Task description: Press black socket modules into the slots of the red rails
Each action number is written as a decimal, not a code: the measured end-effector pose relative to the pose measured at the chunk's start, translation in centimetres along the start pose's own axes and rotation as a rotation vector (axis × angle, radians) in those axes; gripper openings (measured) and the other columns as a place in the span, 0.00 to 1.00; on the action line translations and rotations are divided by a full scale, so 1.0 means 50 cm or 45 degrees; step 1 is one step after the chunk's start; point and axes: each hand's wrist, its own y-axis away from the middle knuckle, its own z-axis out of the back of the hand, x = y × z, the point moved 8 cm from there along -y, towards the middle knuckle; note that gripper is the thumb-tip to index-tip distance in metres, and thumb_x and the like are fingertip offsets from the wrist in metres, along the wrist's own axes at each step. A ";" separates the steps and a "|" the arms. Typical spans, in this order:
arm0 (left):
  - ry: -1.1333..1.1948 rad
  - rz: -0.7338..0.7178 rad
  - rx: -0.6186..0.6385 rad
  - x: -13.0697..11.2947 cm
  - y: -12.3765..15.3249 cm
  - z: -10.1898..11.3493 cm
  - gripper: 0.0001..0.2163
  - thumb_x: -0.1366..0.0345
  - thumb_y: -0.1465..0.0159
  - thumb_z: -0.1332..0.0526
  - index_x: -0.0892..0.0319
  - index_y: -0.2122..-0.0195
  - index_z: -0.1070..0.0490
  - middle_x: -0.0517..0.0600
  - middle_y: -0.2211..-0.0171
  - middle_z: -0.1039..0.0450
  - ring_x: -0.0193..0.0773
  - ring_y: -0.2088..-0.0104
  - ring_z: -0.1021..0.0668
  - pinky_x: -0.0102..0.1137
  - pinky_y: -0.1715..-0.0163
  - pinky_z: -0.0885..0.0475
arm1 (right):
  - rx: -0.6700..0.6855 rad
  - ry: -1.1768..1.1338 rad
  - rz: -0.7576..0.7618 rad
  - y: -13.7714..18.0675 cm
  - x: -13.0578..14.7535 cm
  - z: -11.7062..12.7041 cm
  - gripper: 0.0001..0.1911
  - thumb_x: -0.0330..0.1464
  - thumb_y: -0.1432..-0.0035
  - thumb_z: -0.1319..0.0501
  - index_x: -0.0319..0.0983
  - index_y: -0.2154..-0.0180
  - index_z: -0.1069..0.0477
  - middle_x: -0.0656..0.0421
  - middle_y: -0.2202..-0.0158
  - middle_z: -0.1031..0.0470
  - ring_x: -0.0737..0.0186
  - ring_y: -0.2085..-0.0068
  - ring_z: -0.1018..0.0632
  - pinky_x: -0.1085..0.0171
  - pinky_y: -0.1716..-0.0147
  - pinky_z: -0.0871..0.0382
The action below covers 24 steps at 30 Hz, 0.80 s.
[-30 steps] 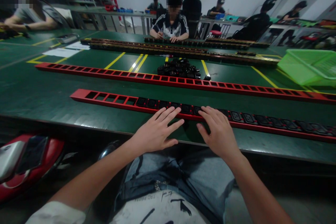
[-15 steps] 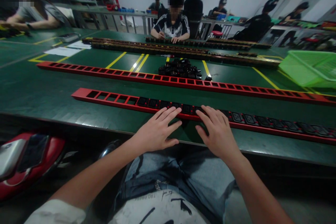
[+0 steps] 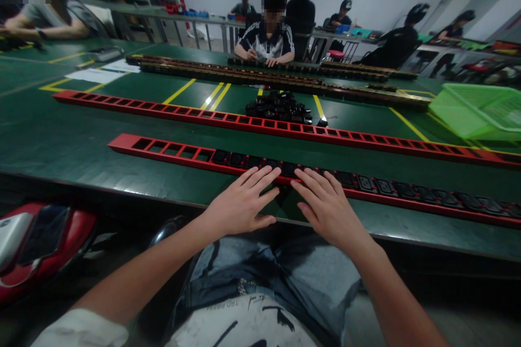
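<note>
A long red metal strip point(image 3: 134, 142) with square cutouts lies along the near side of the table. Black socket modules point(image 3: 365, 183) fill its openings from the middle to the right; several openings at its left end are bare. My left hand point(image 3: 243, 199) is open, palm down, its fingertips at the strip's near edge by the modules. To its right, my right hand point(image 3: 328, 203) is also open, fingers stretched over the strip's near edge and the modules there. Neither hand is wrapped round anything. The fingers hide parts of the strip and some modules.
A second red strip point(image 3: 171, 110) with bare cutouts lies beyond the first. Behind it sit a heap of black modules point(image 3: 279, 107), long dark rails point(image 3: 228, 75), papers point(image 3: 95, 74) and a green basket point(image 3: 468, 114). A person point(image 3: 266, 38) sits opposite. A red stool point(image 3: 77, 249) holding a phone stands left.
My right hand has slid left along the strip, closer to my left hand. My left hand stays nearly where it was. The view has shifted slightly.
</note>
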 end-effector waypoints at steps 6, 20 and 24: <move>-0.013 -0.004 0.000 0.000 -0.001 0.001 0.27 0.50 0.34 0.39 0.59 0.38 0.32 0.59 0.27 0.53 0.52 0.28 0.45 0.47 0.29 0.47 | -0.005 -0.025 -0.001 0.000 0.000 0.002 0.22 0.30 0.31 0.45 0.43 0.37 0.34 0.54 0.31 0.38 0.49 0.32 0.37 0.40 0.33 0.45; -0.019 0.001 0.016 0.000 0.001 0.001 0.27 0.49 0.33 0.40 0.60 0.38 0.32 0.59 0.27 0.53 0.52 0.28 0.45 0.47 0.29 0.47 | -0.375 -0.029 -0.170 0.017 -0.024 0.039 0.20 0.29 0.35 0.42 0.38 0.42 0.33 0.48 0.45 0.25 0.47 0.43 0.26 0.45 0.40 0.34; -0.017 0.002 0.007 0.000 0.002 0.001 0.28 0.50 0.33 0.39 0.59 0.37 0.32 0.58 0.26 0.54 0.52 0.28 0.46 0.47 0.29 0.47 | -0.387 -0.051 -0.176 0.017 -0.024 0.041 0.18 0.29 0.35 0.42 0.38 0.44 0.32 0.49 0.47 0.24 0.47 0.45 0.25 0.45 0.42 0.32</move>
